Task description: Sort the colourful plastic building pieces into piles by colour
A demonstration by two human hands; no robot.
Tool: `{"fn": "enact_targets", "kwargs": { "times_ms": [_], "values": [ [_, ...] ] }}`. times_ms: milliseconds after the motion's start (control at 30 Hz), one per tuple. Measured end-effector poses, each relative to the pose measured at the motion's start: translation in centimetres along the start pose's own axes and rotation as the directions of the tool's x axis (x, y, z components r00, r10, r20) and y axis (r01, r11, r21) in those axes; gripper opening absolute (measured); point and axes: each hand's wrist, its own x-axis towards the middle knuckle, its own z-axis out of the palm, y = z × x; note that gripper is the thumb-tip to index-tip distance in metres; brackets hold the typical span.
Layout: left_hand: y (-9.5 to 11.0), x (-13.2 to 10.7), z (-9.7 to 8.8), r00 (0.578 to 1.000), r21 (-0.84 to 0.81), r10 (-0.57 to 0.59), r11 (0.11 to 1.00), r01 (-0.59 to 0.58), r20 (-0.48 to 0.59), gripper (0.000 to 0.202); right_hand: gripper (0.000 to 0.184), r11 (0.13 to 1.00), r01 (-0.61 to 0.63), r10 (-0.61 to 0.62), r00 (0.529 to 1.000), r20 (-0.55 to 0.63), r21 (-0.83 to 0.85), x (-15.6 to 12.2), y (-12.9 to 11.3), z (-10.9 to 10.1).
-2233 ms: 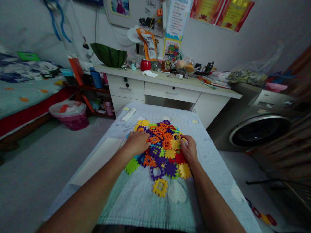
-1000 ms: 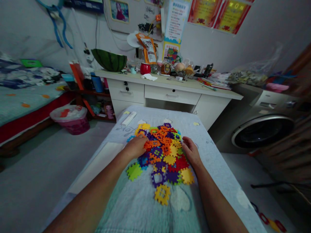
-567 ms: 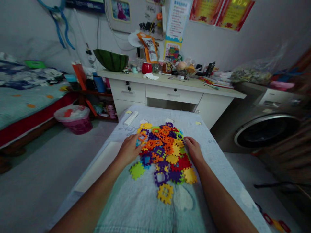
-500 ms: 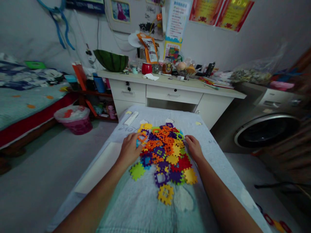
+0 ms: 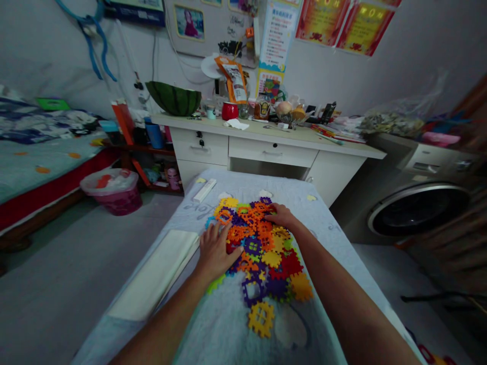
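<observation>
A pile of colourful interlocking plastic tiles (image 5: 251, 246) lies on the cloth-covered table (image 5: 213, 324). They are orange, purple, yellow, red and green, some solid and some with window-like cutouts. My left hand (image 5: 217, 251) rests over the left side of the pile with its fingers spread, covering part of a green tile. At the far right of the heap, my right hand (image 5: 281, 215) reaches in, its fingertips touching orange and purple tiles. Whether it grips one is hidden. A yellow window tile (image 5: 261, 319) lies nearest to me, apart from the heap.
Left of the pile lie a folded white sheet or board (image 5: 155, 276) and a small white box (image 5: 204, 190). Beyond the table stands a white desk (image 5: 274, 148) with a cut watermelon (image 5: 175, 99). A washing machine (image 5: 422, 187) is at right, a pink bin (image 5: 117, 195) at left.
My right hand has moved from beside the pile leftward onto its far right part. My left hand has shifted right and nearer to me, over the left tiles, fingers now spread.
</observation>
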Motion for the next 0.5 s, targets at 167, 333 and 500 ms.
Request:
{"fn": "enact_targets", "kwargs": {
  "times_ms": [167,333,500],
  "values": [
    [0.0,0.3,0.7,0.995,-0.079,0.102,0.991,-0.103,-0.021,0.067,0.049,0.966,0.03,-0.038,0.999,0.025,0.258,-1.8,0.0,-0.8],
    [0.1,0.7,1.1,0.99,-0.169,0.132,0.976,-0.139,-0.047,0.07,0.052,0.735,0.115,-0.226,0.971,0.081,0.668,-3.2,-0.3,-1.5],
    [-0.1,0.8,1.3,0.985,-0.273,0.161,0.947,-0.172,-0.061,0.073,0.05,0.654,0.213,-0.439,0.888,0.135,0.726,-4.4,-3.2,-1.3]
  ]
}}
